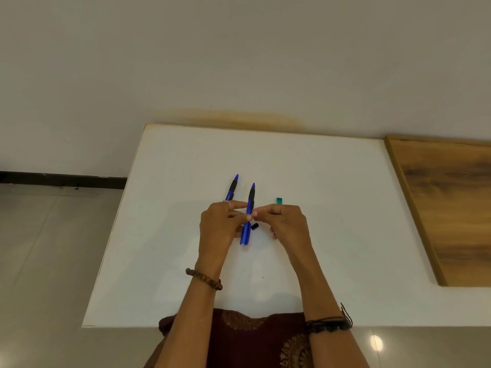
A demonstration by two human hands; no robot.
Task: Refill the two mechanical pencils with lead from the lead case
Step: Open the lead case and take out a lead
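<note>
Two blue pencils with black grips, tips pointing away. Near pencil [248, 216] tilted slightly, rear end open, cap off, held mid-barrel. Small dark cap [254, 226] lying just right of near pencil's rear half. Far pencil [232, 188] just left of near pencil, lower part hidden. Teal lead case [279, 200] right of near pencil, mostly hidden.

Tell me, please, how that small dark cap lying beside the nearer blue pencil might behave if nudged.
The small dark cylindrical cap lies loose on the smooth white table, so it would probably roll or skid easily. Being tiny, it seems very light and fiddly to pinch. It sits close to the blue mechanical pencil, which might stop it on that side.
</note>
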